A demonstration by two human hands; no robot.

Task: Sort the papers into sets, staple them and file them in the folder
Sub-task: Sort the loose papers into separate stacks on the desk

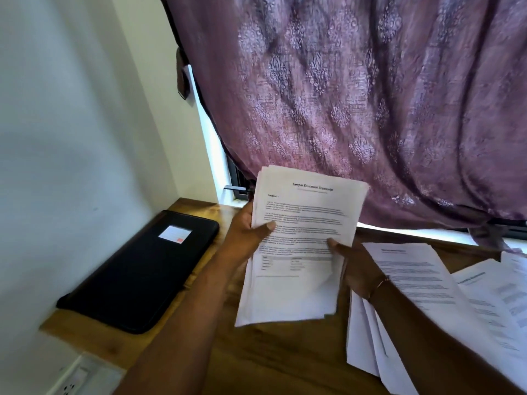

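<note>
The two forearms come up from the bottom edge, nearest to the camera, over the wooden table (271, 360).

At the far left, low on the wall, there is a white socket (71, 383). Above it the black folder (137, 269) lies flat and closed on the left end of the table, with a small white label on its cover.

Next comes the left hand (245, 232). It grips the left edge of a stack of papers (302, 223), thumb on the front page and the fingers behind. The stack is held up in the air, above the table, and the top page has the title "Sample Education Transcript".

The right hand (356, 269), with a thin bracelet (380, 283) at the wrist, pinches the same stack at its lower right edge, thumb on the front.

To the right, more printed sheets (413, 280) lie spread on the table, some overlapping. Behind everything hangs a purple curtain (342, 95).

I think the sorting step is in hand: the person reads the title to decide to which set the page belongs. The next move probably needs to separate the top page from the stack and lay it on the matching pile at the right. I see no stapler, so stapling and filing are not yet possible from here.
</note>
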